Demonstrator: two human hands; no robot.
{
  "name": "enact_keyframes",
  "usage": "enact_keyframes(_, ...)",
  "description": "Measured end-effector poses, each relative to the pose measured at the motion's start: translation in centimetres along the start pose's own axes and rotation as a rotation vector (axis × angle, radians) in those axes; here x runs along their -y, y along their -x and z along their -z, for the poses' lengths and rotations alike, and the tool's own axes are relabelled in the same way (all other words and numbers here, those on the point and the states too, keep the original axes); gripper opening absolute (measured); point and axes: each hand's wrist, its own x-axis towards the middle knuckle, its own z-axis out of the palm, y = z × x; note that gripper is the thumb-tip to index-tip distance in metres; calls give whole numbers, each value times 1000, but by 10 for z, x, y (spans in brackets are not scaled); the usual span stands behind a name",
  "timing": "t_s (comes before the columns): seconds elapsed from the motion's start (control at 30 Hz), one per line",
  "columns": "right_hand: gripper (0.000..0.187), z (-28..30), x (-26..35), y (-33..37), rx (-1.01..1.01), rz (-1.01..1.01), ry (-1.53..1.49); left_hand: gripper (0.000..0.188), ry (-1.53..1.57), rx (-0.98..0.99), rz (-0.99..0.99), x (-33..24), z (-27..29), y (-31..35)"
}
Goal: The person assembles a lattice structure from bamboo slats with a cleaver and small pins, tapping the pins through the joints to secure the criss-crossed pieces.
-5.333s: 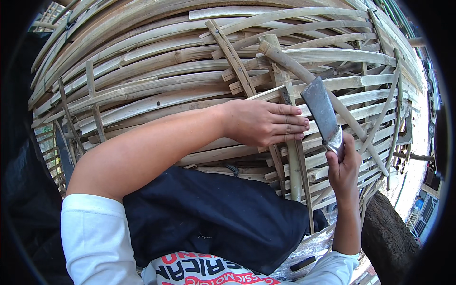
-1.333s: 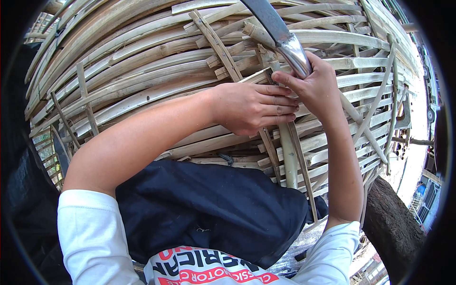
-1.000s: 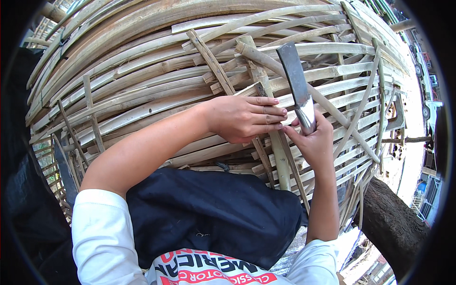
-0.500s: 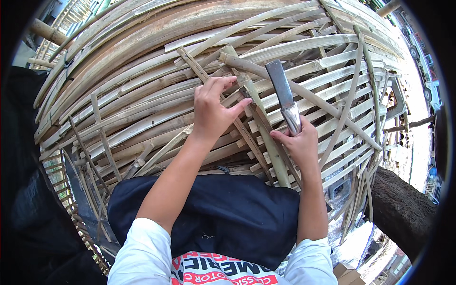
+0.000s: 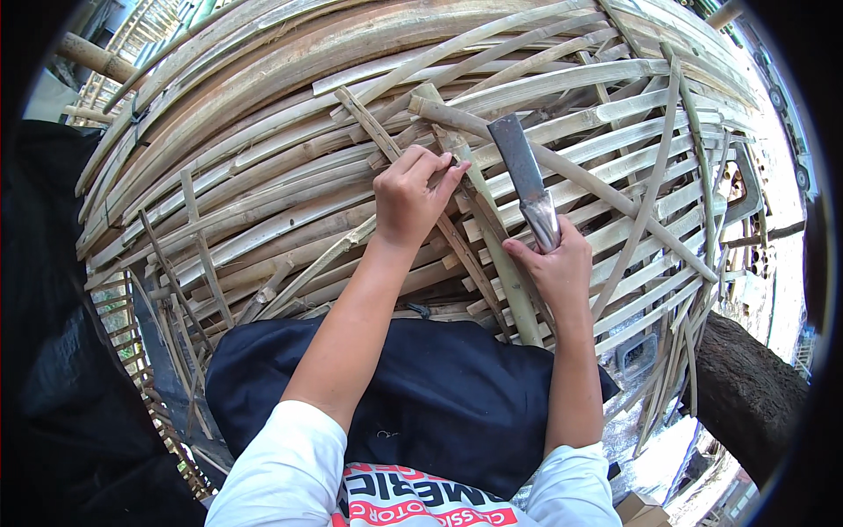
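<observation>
My left hand (image 5: 411, 195) is closed in a pinch at the top end of a narrow dark brown bamboo strip (image 5: 496, 230); a small dark tip shows at the fingertips, too small to name. My right hand (image 5: 560, 268) is shut on a flat-bladed knife (image 5: 518, 162) with a shiny metal socket, its blade pointing up and away. The dark strip slants down past my right hand. Just under it lies a thicker greenish bamboo pole (image 5: 518, 303). Another split bamboo piece (image 5: 373, 123) leans across, partly behind my left hand.
Long split bamboo slats (image 5: 263, 167) fill the space ahead in layers. A round bamboo pole (image 5: 584, 176) crosses them diagonally. Dark cloth (image 5: 386, 378) covers my lap. A thick tree trunk (image 5: 746, 386) stands at the right, and black sheeting (image 5: 44, 316) hangs at the left.
My left hand's thumb and fingers, apart before, have closed together at the strip's top end. My right hand keeps the knife nearly in place. The whole view has shifted slightly.
</observation>
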Motion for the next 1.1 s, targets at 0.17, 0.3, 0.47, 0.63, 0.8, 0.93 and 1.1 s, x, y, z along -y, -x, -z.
enact_keyframes(0.17, 59, 1, 1, 0, 8, -20, 3, 38, -58, 11, 139, -4, -5, -7)
enact_keyframes(0.3, 60, -2, -1, 1, -15, -3, 13, 36, 24, 16, 177, 1, -4, -7)
enact_keyframes(0.47, 60, 0, -1, 1, -5, -28, 38, 33, 90, 27, 144, 1, -5, -7)
enact_keyframes(0.63, 60, -2, -2, 1, -23, -13, 39, 32, 90, 11, 185, -1, -6, -4)
enact_keyframes(0.8, 60, -4, -3, 1, -39, 7, 27, 31, 118, 31, 233, 1, -5, -5)
enact_keyframes(0.93, 60, -3, 1, 3, -32, -7, 17, 32, 137, 29, 240, 0, -4, -6)
enact_keyframes(1.1, 60, -4, 0, 4, -43, -26, 34, 35, 114, 96, 251, 1, 2, -6)
